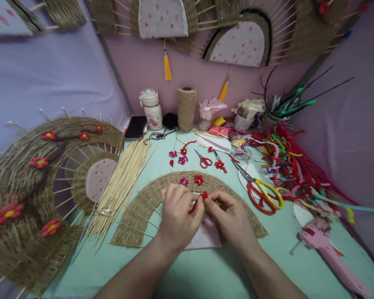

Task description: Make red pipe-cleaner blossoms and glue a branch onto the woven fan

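Two bare hands work low over the green table [187,272]; we take them as the centre of our clock, with twelve on the far side. We see the left hand [179,211] pinching a red strip [205,194] between thumb and fingertips, fingers curled. The right hand [232,211] has its thumb and forefinger closed narrow on the same strip, the fingertips of both almost meeting. The strip sits at the centre, above the woven fan [127,226], whose arch spreads from about eight o'clock over twelve to four. On the fan we count a purple flower [183,182] near eleven, just beside the left hand, and a red flower [198,179] at twelve. Beyond the fan, small scissors [203,159] lie at twelve, loose flowers [182,160] at eleven. Large scissors [255,181], red and yellow in the handles, lie between two and three; past them, at two, a tangled heap [283,149] of coloured strips. At four we note a pink glue gun [326,245]. Sticks [121,178] lie bundled between nine and ten, and beyond them a bigger fan [34,141] with red flowers stands at nine.
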A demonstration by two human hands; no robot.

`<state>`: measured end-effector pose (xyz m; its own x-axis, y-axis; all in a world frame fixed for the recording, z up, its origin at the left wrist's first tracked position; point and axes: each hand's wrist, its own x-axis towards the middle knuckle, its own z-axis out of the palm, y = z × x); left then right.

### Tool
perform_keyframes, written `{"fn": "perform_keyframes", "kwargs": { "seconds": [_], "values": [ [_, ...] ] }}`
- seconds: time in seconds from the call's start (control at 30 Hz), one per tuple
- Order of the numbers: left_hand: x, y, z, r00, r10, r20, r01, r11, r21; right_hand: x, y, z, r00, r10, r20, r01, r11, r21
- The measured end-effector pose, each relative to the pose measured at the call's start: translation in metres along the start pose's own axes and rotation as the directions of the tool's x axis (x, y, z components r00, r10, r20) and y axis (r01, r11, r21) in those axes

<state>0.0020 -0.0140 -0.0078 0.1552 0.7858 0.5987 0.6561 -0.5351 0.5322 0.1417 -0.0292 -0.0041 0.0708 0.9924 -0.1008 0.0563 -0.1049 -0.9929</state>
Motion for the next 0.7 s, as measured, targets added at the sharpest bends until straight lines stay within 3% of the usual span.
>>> {"fn": "perform_keyframes", "kwargs": {
  "seconds": [0.1, 0.2, 0.27, 0.37, 0.43, 0.5, 0.57, 0.7],
  "values": [
    [0.0, 0.004, 0.002, 0.984, -0.179, 0.018, 0.179, 0.965, -0.19, -0.001, 0.0, 0.003, 1.0, 0.021, -0.002, -0.021, 0.999, 0.035],
    [0.006, 0.005, -0.001, 0.905, -0.374, 0.2, 0.424, 0.811, -0.403, -0.001, 0.001, 0.003, 0.998, 0.021, -0.051, -0.02, 0.999, 0.026],
    [0.011, 0.001, -0.004, 0.81, -0.439, 0.389, 0.585, 0.646, -0.49, 0.0, 0.002, 0.001, 0.997, -0.008, -0.075, 0.008, 1.0, -0.002],
    [0.016, -0.009, -0.007, 0.622, -0.458, 0.635, 0.78, 0.294, -0.552, 0.001, 0.004, -0.002, 0.997, -0.067, -0.047, 0.066, 0.997, -0.038],
    [0.017, -0.016, -0.008, 0.508, -0.41, 0.757, 0.843, 0.056, -0.536, 0.001, 0.004, -0.003, 0.996, -0.086, -0.002, 0.086, 0.995, -0.046],
    [0.017, -0.02, -0.009, 0.432, -0.337, 0.837, 0.868, -0.096, -0.487, 0.001, 0.005, -0.004, 0.996, -0.088, 0.03, 0.089, 0.995, -0.041],
    [0.016, -0.02, -0.007, 0.398, -0.297, 0.868, 0.869, -0.182, -0.461, 0.0, 0.005, -0.003, 0.995, -0.087, 0.039, 0.088, 0.996, -0.03],
    [0.009, -0.012, 0.003, 0.401, -0.344, 0.849, 0.794, -0.331, -0.51, 0.0, 0.004, -0.003, 0.995, -0.099, 0.013, 0.099, 0.995, -0.006]
  ]
}}
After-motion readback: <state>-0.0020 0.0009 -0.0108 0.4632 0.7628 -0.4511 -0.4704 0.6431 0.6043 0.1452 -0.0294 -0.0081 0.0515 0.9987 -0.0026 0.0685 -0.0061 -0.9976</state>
